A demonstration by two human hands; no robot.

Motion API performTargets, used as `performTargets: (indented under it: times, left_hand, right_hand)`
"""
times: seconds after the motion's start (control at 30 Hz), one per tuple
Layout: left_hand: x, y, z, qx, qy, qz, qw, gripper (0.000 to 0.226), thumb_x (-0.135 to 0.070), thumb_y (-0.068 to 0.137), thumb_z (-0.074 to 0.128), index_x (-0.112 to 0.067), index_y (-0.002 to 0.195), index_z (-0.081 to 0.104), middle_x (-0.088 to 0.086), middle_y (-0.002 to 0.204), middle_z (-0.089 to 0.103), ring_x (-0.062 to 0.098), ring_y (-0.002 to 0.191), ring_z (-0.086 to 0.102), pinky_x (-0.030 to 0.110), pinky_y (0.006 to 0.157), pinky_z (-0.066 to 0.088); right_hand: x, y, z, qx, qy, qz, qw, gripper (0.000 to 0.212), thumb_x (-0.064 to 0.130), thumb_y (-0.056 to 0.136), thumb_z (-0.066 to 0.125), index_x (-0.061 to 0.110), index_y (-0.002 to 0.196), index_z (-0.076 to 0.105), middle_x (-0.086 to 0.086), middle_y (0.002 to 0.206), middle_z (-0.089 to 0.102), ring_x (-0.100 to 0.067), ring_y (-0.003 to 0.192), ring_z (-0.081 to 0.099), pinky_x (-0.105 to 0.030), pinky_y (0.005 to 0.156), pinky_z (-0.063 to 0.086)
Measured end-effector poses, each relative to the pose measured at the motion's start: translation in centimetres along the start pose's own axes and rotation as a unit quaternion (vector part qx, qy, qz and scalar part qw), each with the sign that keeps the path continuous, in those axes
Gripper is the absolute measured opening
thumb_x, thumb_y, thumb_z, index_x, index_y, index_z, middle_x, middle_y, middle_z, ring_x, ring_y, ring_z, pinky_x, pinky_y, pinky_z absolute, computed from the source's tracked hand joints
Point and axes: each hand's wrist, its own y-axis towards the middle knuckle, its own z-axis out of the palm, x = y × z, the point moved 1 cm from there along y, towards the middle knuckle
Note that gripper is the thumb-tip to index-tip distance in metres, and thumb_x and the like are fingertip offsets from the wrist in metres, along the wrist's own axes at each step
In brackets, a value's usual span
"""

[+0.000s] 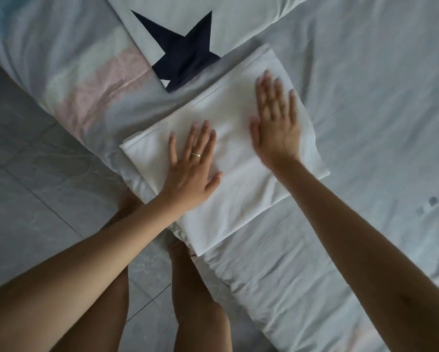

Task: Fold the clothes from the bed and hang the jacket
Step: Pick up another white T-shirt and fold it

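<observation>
Two bare forearms (86,270) reach out from the bottom of the view, with the person's legs (193,301) below them, standing on the tiled floor (35,186).

Both hands lie palm down on a folded white cloth (238,199). Their fingers are straight and slightly spread, pressing flat and gripping nothing. The left hand (190,168), with a ring (196,155) on one finger, rests near the cloth's left edge. The right hand (276,123) rests further up, toward the far right corner. The hands are apart, with a strip of bare cloth between them.

The cloth is a neat rectangle set at an angle on the bed (365,97). Its left side runs along the bed's edge, and its near corner reaches that edge just above the legs. Its far corner lies just beside a dark star (185,54) printed on a pale cover. Left of the star, the bedding shows pink and pale bands (91,97) running down to the floor.

To the right of the cloth and beyond it, the grey sheet spreads wide, lightly creased, with a few small dark spots (432,200) near the right side.
</observation>
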Motion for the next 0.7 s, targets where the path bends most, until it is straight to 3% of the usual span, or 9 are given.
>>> performTargets:
  times: [0.07,0.13,0.2,0.27,0.37,0.47,0.57,0.63,0.7]
  left_hand:
    - [-2.1,-2.7,1.7,0.015,0.012,0.093,0.996,0.081,-0.052,0.081,0.052,-0.005,0.144,0.032,0.017,0.155,0.024,0.032,0.144,0.017,0.059,0.114,0.003]
    - [-2.5,-6.1,3.0,0.062,0.07,0.183,0.979,0.087,-0.061,0.082,0.049,-0.01,0.148,0.025,0.014,0.157,0.019,0.034,0.145,0.013,0.064,0.113,0.004]
    - [-1.4,-8.4,4.0,0.081,0.116,0.234,0.962,0.086,-0.07,0.085,0.034,-0.022,0.153,0.01,0.008,0.16,0.007,0.035,0.146,0.007,0.067,0.11,0.007]
    - [-0.5,-9.3,4.3,0.089,0.12,0.257,0.955,0.084,-0.073,0.086,0.029,-0.028,0.153,0.007,0.007,0.16,0.005,0.036,0.146,0.007,0.068,0.108,0.013]
    - [0.0,-9.4,4.2,0.09,0.117,0.262,0.954,0.082,-0.07,0.084,0.033,-0.031,0.152,0.008,0.009,0.16,0.007,0.037,0.145,0.009,0.07,0.106,0.015]
    - [-0.2,-9.2,3.1,0.1,0.093,0.29,0.947,0.077,-0.061,0.084,0.036,-0.033,0.152,0.014,0.01,0.159,0.01,0.037,0.145,0.009,0.069,0.107,0.013]
    - [1.3,-7.2,1.3,0.088,0.076,0.222,0.968,0.068,-0.052,0.088,0.032,-0.03,0.151,0.018,0.011,0.16,0.007,0.038,0.145,0.006,0.063,0.11,0.002]
    - [3.5,-5.5,-0.1,0.068,0.037,0.109,0.991,0.066,-0.045,0.09,0.033,-0.026,0.151,0.016,0.014,0.159,0.004,0.042,0.144,0.004,0.06,0.111,0.002]
    - [6.4,-4.0,-1.5,0.051,-0.015,0.01,0.999,0.065,-0.036,0.094,0.037,-0.021,0.152,0.013,0.016,0.159,-0.001,0.041,0.144,0.003,0.057,0.113,0.008]
  right_hand:
    - [2.3,-5.5,1.0,0.039,-0.004,-0.168,0.985,0.055,0.038,0.101,0.023,0.011,0.148,0.029,-0.007,0.153,0.032,-0.022,0.142,0.028,-0.039,0.117,0.02]
    - [0.1,-10.2,2.2,0.075,-0.027,-0.198,0.977,0.056,0.044,0.1,0.024,0.02,0.151,0.025,-0.003,0.154,0.032,-0.022,0.142,0.031,-0.04,0.115,0.025]
    - [-4.9,-13.0,2.7,0.077,-0.055,-0.088,0.992,0.056,0.046,0.1,0.026,0.029,0.152,0.015,-0.002,0.155,0.027,-0.028,0.142,0.029,-0.046,0.115,0.023]
    - [-9.4,-15.0,2.4,0.093,-0.085,0.065,0.99,0.059,0.052,0.099,0.024,0.03,0.153,0.012,-0.003,0.157,0.02,-0.038,0.142,0.024,-0.055,0.113,0.017]
    - [-12.4,-15.1,1.2,0.135,-0.04,0.305,0.942,0.068,0.06,0.094,0.016,0.027,0.153,0.008,0.002,0.161,0.007,-0.039,0.145,0.01,-0.06,0.113,0.006]
    - [-10.6,-14.7,0.2,0.076,0.067,0.418,0.903,0.07,0.053,0.093,0.01,0.017,0.153,0.008,-0.001,0.161,0.005,-0.033,0.147,0.005,-0.051,0.118,0.003]
    - [-4.7,-15.0,-0.4,-0.023,0.13,0.354,0.926,0.064,0.042,0.098,0.018,0.005,0.15,0.019,-0.013,0.158,0.017,-0.028,0.146,0.015,-0.041,0.119,0.011]
    - [-0.4,-16.2,0.0,-0.005,0.146,0.234,0.961,0.056,0.035,0.1,0.025,0.01,0.15,0.023,-0.013,0.157,0.019,-0.026,0.145,0.019,-0.039,0.119,0.015]
    - [2.8,-18.3,1.1,0.037,0.141,0.177,0.973,0.053,0.034,0.101,0.026,0.016,0.151,0.023,-0.008,0.157,0.019,-0.023,0.145,0.018,-0.037,0.119,0.015]
